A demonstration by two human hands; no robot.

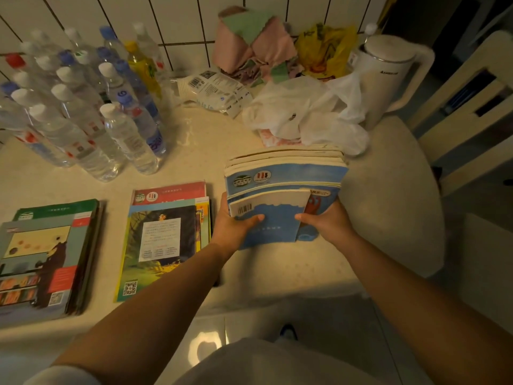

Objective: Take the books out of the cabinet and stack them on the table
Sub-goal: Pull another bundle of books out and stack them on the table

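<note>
A stack of blue-covered books [286,176] is at the table's right side, its near end tilted up. My left hand [233,226] grips its left side and my right hand [327,220] grips its right side, thumbs on the top cover. To the left lies a second stack [163,240] topped by a green and black cover. A third stack [41,259] with a grey-green cover lies at the far left. The cabinet is out of view.
Many water bottles [83,107] stand at the back left of the pale table [200,151]. White plastic bags [305,112], cloths [255,43], a yellow bag [324,51] and a white kettle [385,76] crowd the back right. A chair [472,107] stands at the right.
</note>
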